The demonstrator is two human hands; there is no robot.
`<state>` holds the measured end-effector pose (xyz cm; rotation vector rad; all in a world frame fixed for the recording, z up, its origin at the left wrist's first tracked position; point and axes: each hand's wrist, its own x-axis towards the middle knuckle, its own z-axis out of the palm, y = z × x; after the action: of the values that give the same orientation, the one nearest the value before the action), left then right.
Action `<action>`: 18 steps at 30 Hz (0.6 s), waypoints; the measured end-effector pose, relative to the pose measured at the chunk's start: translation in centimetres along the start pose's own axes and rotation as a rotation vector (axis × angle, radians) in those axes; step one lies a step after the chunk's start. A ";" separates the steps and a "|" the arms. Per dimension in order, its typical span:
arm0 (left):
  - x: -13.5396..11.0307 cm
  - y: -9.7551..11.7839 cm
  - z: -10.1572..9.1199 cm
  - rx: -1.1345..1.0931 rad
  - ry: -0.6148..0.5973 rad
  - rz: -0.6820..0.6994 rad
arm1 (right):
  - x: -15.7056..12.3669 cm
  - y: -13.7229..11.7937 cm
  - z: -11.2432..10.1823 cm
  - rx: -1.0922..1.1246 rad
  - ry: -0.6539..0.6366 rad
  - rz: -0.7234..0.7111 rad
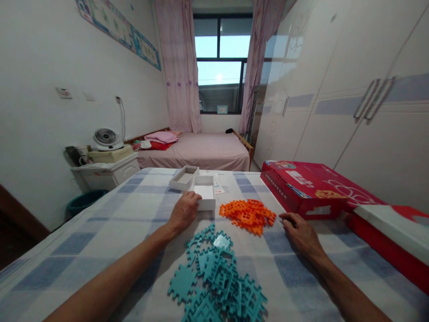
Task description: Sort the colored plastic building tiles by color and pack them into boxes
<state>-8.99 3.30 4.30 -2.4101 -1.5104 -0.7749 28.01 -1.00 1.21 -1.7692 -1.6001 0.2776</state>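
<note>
My left hand (185,209) is closed on the near left corner of a small open white box (206,205), its fingers at the rim. Behind that box, to the left, lies a second shallow box part (184,177), grey inside. My right hand (299,231) rests on the cloth, fingers loosely bent and apart, with nothing visible in them. Just left of it lies a heap of orange interlocking plastic pieces (248,214). Nearer to me spreads a bigger pile of teal interlocking plastic pieces (217,277), some square with toothed edges, some frame-like.
A large red box (301,185) stands on the right of the checked tablecloth (110,232), with a red and white box part (392,232) in front. A small printed paper (218,184) lies behind the white box. Beyond the table are a bed (208,147) and a wardrobe (335,89).
</note>
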 end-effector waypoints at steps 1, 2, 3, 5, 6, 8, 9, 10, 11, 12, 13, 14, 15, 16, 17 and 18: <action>-1.0 0.2 -0.2 -0.020 0.011 0.009 | 0.1 0.0 0.0 -0.003 -0.003 -0.002; -1.9 0.3 -0.3 -0.039 0.021 0.019 | 0.1 0.1 0.0 -0.009 -0.003 -0.004; -2.6 0.5 -0.3 -0.057 0.028 0.030 | 0.2 0.2 0.1 -0.017 -0.003 -0.006; -3.7 0.8 -0.3 -0.088 0.031 0.062 | 0.2 0.3 0.2 -0.032 -0.002 -0.009; -4.1 1.0 -0.2 -0.103 0.034 0.081 | 0.2 0.4 0.2 -0.034 0.000 -0.013; -4.5 1.2 0.1 -0.133 0.060 0.110 | 0.0 0.5 0.3 -0.034 0.005 -0.023; -4.6 1.3 0.2 -0.145 0.089 0.111 | -0.2 0.4 0.4 -0.031 0.011 -0.028; -4.7 1.3 0.4 -0.155 0.123 0.100 | -0.3 0.2 0.3 -0.025 0.019 -0.032; -4.8 1.3 0.6 -0.164 0.153 0.078 | -0.4 -0.1 0.2 -0.015 0.025 -0.038; -4.9 1.3 0.7 -0.173 0.173 0.048 | -0.4 -0.6 0.1 -0.007 0.025 -0.051; -4.9 1.3 0.9 -0.184 0.179 0.016 | -0.4 -1.3 -0.1 -0.006 0.018 -0.075; -5.0 1.2 1.0 -0.200 0.171 -0.014 | -0.2 -2.1 -0.3 -0.018 -0.004 -0.112; -5.0 1.2 1.1 -0.220 0.151 -0.041 | 0.1 -3.2 -0.4 -0.049 -0.041 -0.158; -5.0 1.1 1.1 -0.244 0.128 -0.064 | 0.4 -4.3 -0.6 -0.097 -0.091 -0.210; -5.0 1.1 1.1 -0.270 0.104 -0.081 | 0.9 -5.5 -0.6 -0.157 -0.146 -0.259; -5.0 1.0 1.1 -0.296 0.083 -0.091 | 1.4 -6.6 -0.4 -0.215 -0.202 -0.301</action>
<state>-9.43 -0.61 0.84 -2.4854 -1.5795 -1.1785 23.39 -0.08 6.11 -1.6655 -2.0806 0.1480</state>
